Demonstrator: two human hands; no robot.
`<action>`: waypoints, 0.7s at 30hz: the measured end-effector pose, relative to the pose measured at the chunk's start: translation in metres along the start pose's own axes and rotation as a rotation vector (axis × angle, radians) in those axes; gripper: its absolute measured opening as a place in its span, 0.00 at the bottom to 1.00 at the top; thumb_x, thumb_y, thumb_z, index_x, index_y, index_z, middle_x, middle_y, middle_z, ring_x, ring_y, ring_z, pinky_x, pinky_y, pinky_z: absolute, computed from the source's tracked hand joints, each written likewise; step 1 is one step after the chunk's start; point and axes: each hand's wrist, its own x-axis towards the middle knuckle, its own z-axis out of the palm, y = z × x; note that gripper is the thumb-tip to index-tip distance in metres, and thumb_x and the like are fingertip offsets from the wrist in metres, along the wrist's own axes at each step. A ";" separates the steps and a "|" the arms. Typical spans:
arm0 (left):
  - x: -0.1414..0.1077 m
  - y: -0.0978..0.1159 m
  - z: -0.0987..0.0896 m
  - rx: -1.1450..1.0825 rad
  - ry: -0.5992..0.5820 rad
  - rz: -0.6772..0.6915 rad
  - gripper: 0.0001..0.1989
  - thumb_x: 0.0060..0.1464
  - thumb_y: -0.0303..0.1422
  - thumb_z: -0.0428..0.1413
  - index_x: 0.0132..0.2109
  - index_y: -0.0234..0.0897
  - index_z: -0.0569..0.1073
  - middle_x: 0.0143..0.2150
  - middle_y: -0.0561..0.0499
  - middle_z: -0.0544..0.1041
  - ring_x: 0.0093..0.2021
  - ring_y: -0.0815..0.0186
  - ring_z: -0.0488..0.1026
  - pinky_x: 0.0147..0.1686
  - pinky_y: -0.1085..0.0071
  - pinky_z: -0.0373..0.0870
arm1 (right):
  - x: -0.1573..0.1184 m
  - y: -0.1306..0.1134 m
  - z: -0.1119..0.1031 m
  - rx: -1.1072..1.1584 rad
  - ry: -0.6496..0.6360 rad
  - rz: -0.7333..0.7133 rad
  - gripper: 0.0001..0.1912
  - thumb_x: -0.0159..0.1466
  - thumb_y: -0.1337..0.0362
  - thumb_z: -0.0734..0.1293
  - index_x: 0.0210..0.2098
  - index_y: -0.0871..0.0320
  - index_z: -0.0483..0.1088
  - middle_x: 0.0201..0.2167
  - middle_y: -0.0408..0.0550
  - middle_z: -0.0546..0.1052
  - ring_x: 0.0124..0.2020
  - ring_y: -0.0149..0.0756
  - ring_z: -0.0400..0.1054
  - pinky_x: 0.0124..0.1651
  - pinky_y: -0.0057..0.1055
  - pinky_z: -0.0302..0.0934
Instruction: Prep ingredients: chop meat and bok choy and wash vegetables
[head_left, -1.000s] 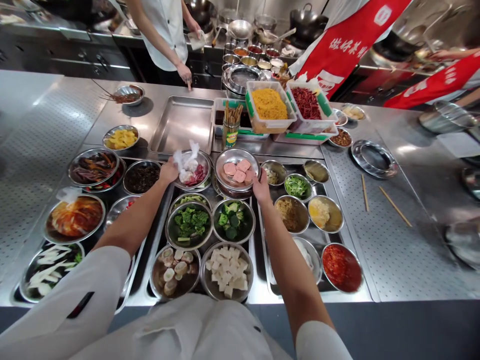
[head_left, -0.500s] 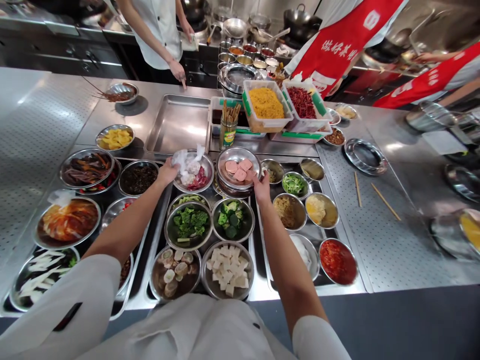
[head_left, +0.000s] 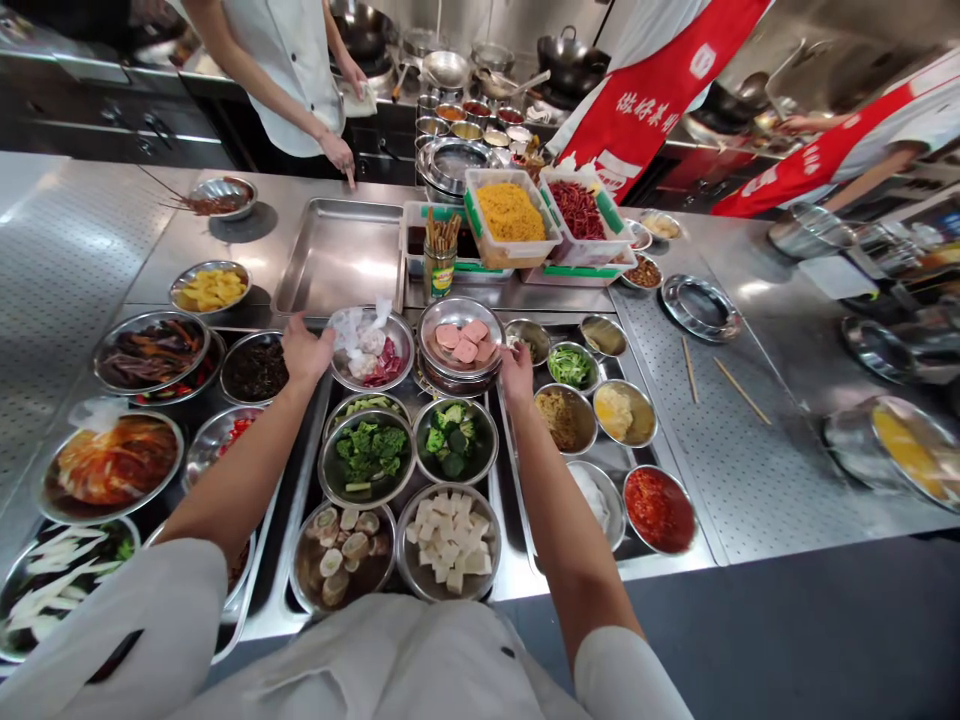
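My right hand (head_left: 516, 375) grips the right rim of a steel bowl (head_left: 448, 310) that holds several pink luncheon meat slices (head_left: 465, 351). This bowl rests on other dishes. My left hand (head_left: 306, 350), fingers stretched and holding nothing, hovers just left of a steel bowl (head_left: 403, 340) with red meat and a clear plastic bag (head_left: 356, 332) in it. Dark shredded food fills a bowl (head_left: 259, 368) beneath and left of that hand. Nearer to me are bowls of leafy greens (head_left: 375, 450), broccoli (head_left: 456, 435) and tofu cubes (head_left: 450, 535).
A steel tray (head_left: 341, 250) lies behind the bowls, beside a jar of sticks (head_left: 441, 262) and stacked plastic tubs (head_left: 517, 250). Chopsticks (head_left: 739, 392) lie at right. A co-worker's hand (head_left: 337, 155) points down across the counter; red-aproned people (head_left: 637, 110) stand behind.
My left hand has let go of the plastic bag and moved left, its fingers spreading. My right hand stays at the luncheon meat bowl. The view has shifted slightly.
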 end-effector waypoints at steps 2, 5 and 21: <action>-0.018 0.003 -0.010 0.010 0.109 0.009 0.26 0.56 0.30 0.61 0.60 0.27 0.70 0.59 0.34 0.77 0.61 0.48 0.72 0.67 0.52 0.64 | -0.018 -0.009 -0.019 0.006 0.055 -0.019 0.31 0.62 0.46 0.68 0.57 0.60 0.69 0.56 0.59 0.77 0.56 0.44 0.72 0.62 0.42 0.65; -0.068 0.006 -0.031 -0.071 0.079 0.064 0.19 0.55 0.31 0.58 0.54 0.31 0.73 0.52 0.39 0.80 0.53 0.53 0.77 0.59 0.56 0.72 | -0.074 -0.011 -0.067 0.022 0.073 -0.054 0.30 0.61 0.43 0.68 0.52 0.59 0.71 0.51 0.57 0.79 0.52 0.45 0.74 0.57 0.42 0.68; -0.428 0.008 -0.045 -0.135 -1.510 0.943 0.12 0.57 0.26 0.48 0.42 0.41 0.75 0.32 0.52 0.79 0.36 0.61 0.78 0.41 0.68 0.70 | -0.635 0.204 -0.210 -0.245 0.465 0.616 0.11 0.58 0.53 0.63 0.30 0.55 0.67 0.23 0.46 0.74 0.26 0.39 0.72 0.34 0.31 0.65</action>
